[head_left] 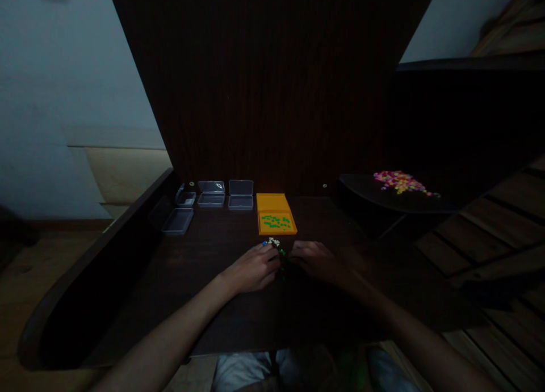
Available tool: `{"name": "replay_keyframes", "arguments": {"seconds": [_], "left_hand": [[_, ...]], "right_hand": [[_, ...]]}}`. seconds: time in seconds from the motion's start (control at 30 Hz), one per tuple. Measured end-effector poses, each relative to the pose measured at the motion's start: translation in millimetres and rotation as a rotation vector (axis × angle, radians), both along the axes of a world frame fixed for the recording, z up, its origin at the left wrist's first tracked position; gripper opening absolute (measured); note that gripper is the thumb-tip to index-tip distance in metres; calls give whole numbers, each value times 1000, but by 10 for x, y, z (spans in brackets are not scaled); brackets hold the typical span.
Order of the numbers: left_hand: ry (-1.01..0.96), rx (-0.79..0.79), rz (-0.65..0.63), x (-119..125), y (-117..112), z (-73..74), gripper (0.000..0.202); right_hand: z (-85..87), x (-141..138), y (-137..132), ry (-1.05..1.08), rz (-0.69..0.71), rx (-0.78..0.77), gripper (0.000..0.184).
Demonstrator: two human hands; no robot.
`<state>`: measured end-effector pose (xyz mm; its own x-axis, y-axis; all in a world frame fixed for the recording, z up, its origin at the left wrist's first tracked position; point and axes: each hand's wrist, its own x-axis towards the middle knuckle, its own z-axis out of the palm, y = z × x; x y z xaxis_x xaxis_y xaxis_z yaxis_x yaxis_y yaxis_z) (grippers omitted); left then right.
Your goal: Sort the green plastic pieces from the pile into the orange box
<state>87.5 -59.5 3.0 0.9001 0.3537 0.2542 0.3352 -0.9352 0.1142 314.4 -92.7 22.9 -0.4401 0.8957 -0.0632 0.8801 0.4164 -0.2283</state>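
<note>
My left hand point(254, 267) rests on the dark table with its fingers bent and a little apart, cupped beside a few small green pieces point(283, 252). White pieces point(273, 242) lie just past its fingertips, with a bit of blue point(264, 243) next to them. On the other side of the green pieces, my right hand point(314, 260) has its fingers curled together; anything between them is hidden. Beyond both hands stands an open yellow box point(293, 231) with many small green pieces point(276, 221) scattered inside.
Several clear plastic boxes stand back left, among them an open one point(240, 202), another open one point(211, 200) and a shallow tray point(179, 220). A pile of pink, yellow and red pieces point(400, 182) lies on a side shelf point(366, 192) at right. A dark panel point(272, 97) rises behind.
</note>
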Motion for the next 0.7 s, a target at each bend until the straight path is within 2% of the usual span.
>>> {"name": "replay_keyframes", "arguments": {"seconds": [0.2, 0.4, 0.57, 0.7], "left_hand": [[10, 13, -9, -6, 15, -14, 11], [-6, 6, -17, -9, 35, -51, 10], [11, 28, -29, -1, 34, -47, 9], [7, 23, -28, 1, 28, -40, 8]], "right_hand": [[-50, -37, 23, -41, -21, 15, 20], [-94, -11, 69, -57, 15, 25, 22], [-73, 45, 135, -14, 35, 66, 23], [8, 82, 303, 74, 25, 145, 22]]}}
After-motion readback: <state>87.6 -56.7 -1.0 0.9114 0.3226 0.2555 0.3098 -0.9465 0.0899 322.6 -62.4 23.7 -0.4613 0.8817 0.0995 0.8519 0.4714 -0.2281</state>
